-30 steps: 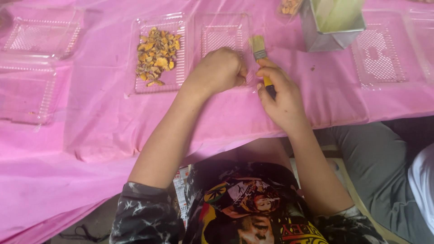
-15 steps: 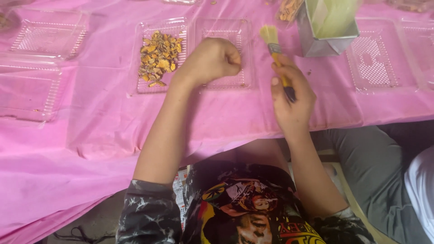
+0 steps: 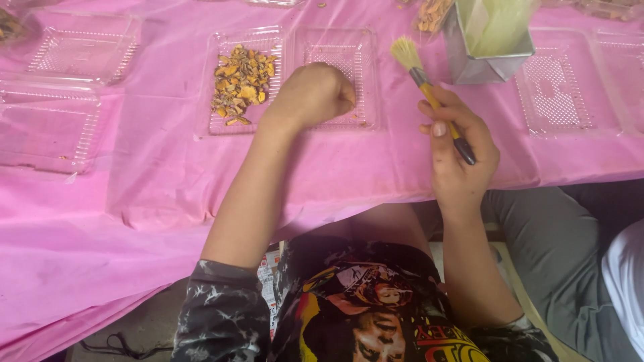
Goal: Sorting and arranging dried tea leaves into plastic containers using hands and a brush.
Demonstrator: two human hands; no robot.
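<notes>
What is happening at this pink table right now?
A person sits at a table under a pink cloth. The right hand holds a small brush with its bristles up, lifted above the cloth. The left hand is closed in a fist over an open clear tray; what it holds, if anything, is hidden. The half of the tray beside it carries a pile of yellow-brown pieces. More clear trays and a metal box stand around.

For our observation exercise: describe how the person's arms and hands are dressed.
Both hands, left hand and right hand, are bare, with no gloves or rings visible. The forearms are uncovered; dark sleeves with pale streaky markings are pushed up near the elbows.
</notes>
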